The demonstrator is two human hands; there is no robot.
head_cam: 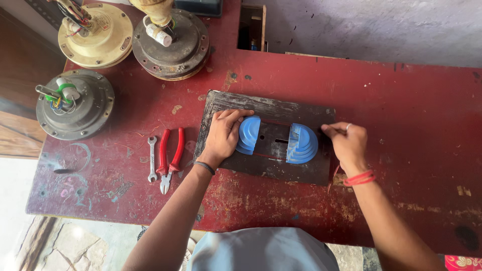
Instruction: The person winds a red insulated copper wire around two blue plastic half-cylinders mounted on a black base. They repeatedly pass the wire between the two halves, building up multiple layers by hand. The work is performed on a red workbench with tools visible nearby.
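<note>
— On the dark board (pixel 266 108), what's the left hand (pixel 224 135) doing?
— Clamped on the left blue stepped half (pixel 249 134). The right hand (pixel 347 142) (fingers pinched together) sits just beside the right blue half (pixel 302 144).

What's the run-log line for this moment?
left hand: on left blue stepped half-form | right hand: beside right blue half-form | dark board | pliers, wrench idle

Left hand (pixel 224 134) flat, fingers curled, right hand (pixel 346 142) in pinched grip
</note>
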